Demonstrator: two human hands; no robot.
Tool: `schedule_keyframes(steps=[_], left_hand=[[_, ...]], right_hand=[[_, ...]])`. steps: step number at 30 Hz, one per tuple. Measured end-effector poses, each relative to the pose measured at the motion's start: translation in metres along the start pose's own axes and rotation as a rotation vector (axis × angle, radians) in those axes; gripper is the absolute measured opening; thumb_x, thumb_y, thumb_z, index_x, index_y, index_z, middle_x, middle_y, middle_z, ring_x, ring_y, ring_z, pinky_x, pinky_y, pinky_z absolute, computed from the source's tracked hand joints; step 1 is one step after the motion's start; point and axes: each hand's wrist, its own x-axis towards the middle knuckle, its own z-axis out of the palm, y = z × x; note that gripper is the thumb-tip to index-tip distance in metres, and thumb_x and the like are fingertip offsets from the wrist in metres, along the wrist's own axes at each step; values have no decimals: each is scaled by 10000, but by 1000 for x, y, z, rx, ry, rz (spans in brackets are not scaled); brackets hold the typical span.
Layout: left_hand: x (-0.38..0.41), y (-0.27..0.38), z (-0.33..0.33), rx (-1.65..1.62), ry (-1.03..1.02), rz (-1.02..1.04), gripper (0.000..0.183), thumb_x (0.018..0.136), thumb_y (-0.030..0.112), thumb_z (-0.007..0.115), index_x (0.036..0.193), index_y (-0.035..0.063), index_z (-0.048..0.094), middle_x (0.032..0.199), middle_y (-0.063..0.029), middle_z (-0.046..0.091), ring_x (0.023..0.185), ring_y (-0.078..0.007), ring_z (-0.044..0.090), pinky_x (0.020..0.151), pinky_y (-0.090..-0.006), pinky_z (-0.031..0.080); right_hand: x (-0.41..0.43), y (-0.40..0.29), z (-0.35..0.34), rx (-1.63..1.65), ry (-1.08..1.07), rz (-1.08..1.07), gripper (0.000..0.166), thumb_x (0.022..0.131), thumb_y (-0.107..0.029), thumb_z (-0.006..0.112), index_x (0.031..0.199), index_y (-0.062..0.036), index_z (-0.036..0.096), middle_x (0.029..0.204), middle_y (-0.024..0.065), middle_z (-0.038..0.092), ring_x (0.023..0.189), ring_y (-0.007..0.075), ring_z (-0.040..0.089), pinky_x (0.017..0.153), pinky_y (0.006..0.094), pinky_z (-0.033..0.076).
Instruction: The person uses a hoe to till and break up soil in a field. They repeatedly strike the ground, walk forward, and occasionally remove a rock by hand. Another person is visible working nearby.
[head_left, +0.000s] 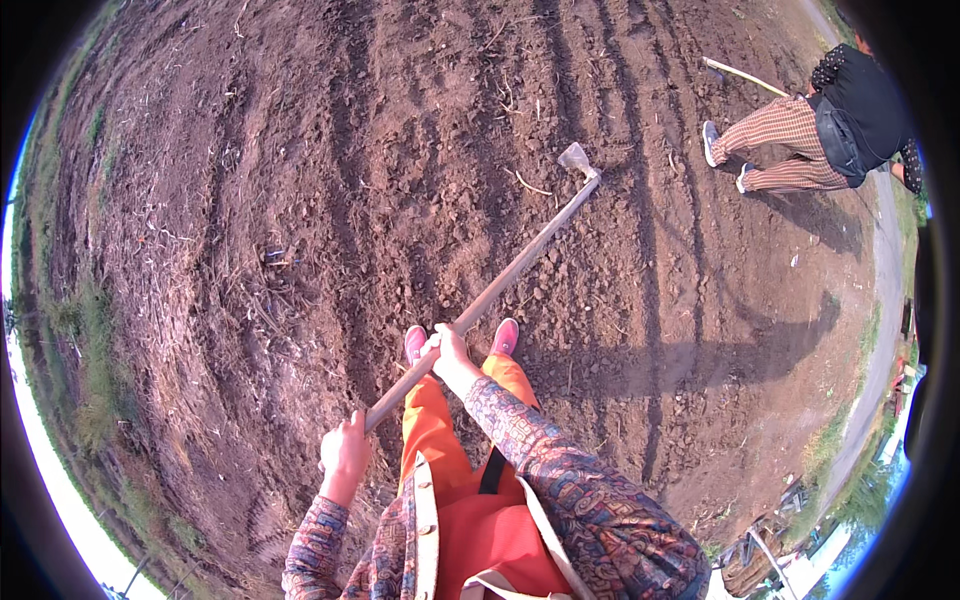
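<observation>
Both my hands grip the wooden handle (517, 264) of a hoe, which slants from lower left to upper right across my body. My left hand (345, 454) is wrapped around its rear end. Farther up the shaft, in front of my legs, my right hand (450, 351) is closed around it. At the far end, the metal hoe blade (575, 158) is by the loose brown soil (450, 225); whether it touches the ground I cannot tell. My pink shoes (505, 336) stand apart on the soil, one either side of the handle.
At the upper right a person in checked trousers (787, 142) stands bent over, with a long pale pole (742, 75) beside them. Shallow furrows (649, 300) run up the field. A paved path (885, 255) borders the right side; grass (94, 375) edges the left.
</observation>
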Motion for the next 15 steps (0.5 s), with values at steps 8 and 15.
schedule_keyframes(steps=[8,15], left_hand=[[-47,-95,20,73,76,-70,259,738,155,626,980,118,541,801,-128,637,713,-347,633,630,-449,512],[10,-25,79,-47,-24,-20,234,778,158,590,989,103,505,808,-164,629,716,-352,642,613,-453,515]], right_hand=[[-19,109,-13,-19,-100,191,137,862,-142,532,825,-151,400,544,-5,373,430,147,391,436,341,378],[57,31,-44,-197,46,-59,120,833,-126,542,766,-146,444,525,-17,373,423,143,403,423,361,383]])
